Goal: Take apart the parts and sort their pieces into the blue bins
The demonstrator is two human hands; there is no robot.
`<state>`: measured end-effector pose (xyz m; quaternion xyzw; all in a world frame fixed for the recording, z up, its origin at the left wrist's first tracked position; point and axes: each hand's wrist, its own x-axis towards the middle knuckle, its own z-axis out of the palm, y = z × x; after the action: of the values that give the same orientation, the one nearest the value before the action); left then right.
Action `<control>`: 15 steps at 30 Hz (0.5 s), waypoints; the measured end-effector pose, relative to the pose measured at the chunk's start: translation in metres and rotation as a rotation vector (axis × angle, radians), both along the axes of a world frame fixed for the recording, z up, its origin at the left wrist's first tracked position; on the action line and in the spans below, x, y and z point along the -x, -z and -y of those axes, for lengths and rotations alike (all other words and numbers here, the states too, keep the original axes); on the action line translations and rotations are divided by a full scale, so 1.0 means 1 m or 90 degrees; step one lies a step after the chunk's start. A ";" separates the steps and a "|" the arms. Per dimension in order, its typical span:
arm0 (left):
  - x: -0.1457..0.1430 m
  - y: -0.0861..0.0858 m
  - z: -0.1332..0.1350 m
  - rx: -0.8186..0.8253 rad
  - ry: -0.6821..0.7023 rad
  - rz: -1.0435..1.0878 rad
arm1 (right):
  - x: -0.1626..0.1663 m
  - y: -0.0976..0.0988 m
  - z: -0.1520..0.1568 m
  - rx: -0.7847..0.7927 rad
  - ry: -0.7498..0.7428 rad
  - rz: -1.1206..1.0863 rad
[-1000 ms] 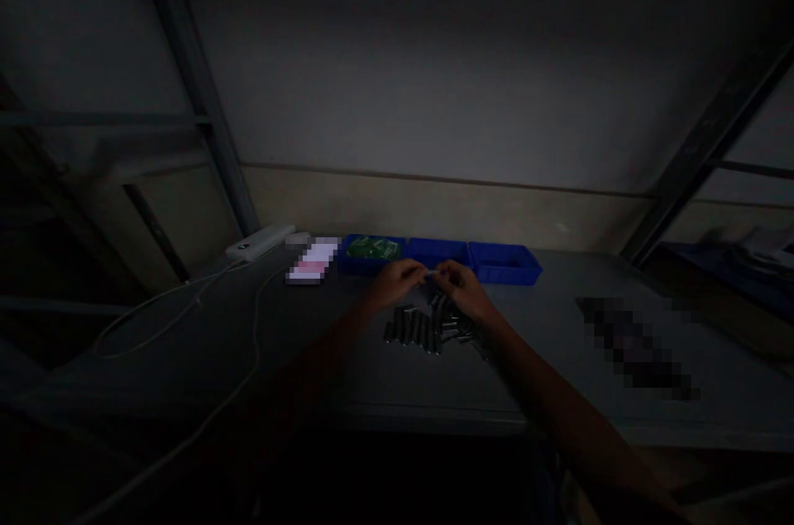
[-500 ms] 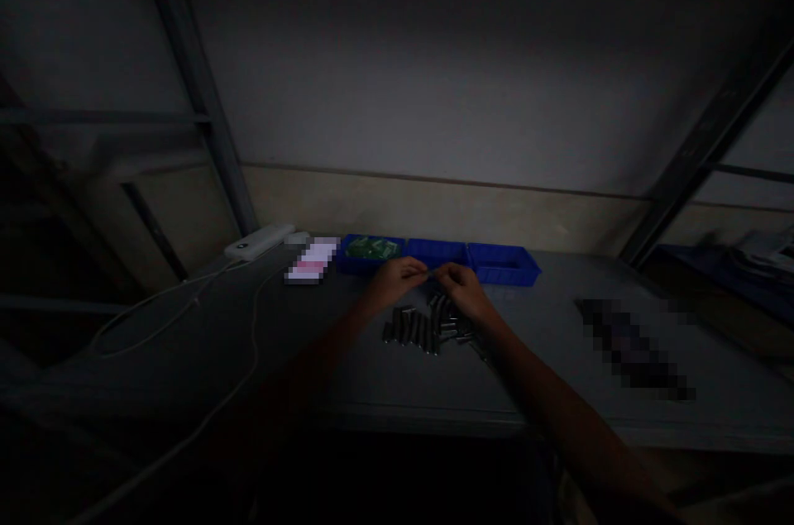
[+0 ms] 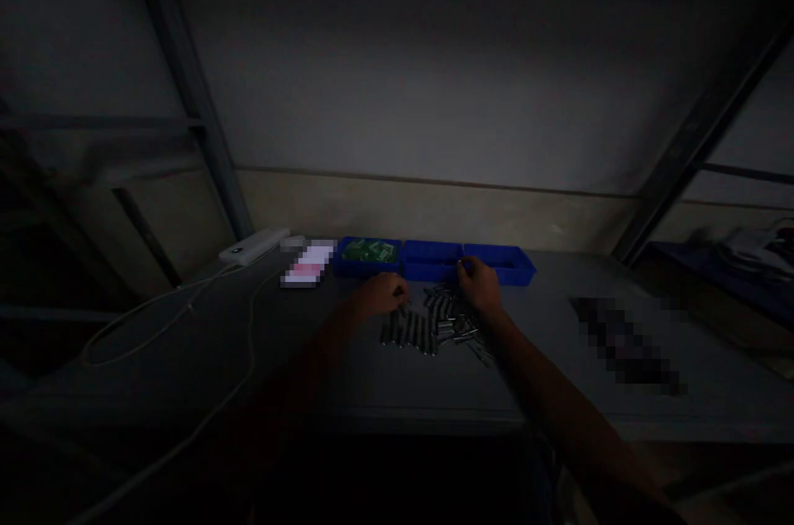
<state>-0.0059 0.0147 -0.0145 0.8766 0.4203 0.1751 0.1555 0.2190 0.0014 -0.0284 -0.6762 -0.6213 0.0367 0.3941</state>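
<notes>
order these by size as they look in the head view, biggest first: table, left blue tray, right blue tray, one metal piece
1. Table
2. Left blue tray and right blue tray: too alike to rank
3. One metal piece

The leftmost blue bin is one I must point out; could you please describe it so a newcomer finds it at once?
Find the grey table before the pale wall. Toward its back, three blue bins stand in a row; take the leftmost bin. Green items show inside it, unlike in its two neighbours.
</notes>
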 end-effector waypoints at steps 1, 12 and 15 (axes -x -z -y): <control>-0.001 -0.001 0.001 -0.001 -0.011 -0.007 | 0.001 0.000 0.000 0.006 -0.010 0.001; 0.003 0.003 -0.004 -0.019 -0.036 0.004 | 0.024 -0.011 0.015 0.018 -0.178 0.008; -0.004 0.004 -0.002 -0.018 -0.036 0.065 | 0.031 -0.012 0.019 0.021 -0.243 0.007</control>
<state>-0.0018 0.0167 -0.0183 0.8565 0.4338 0.2298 0.1597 0.1884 -0.0174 -0.0167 -0.5526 -0.7400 0.1173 0.3651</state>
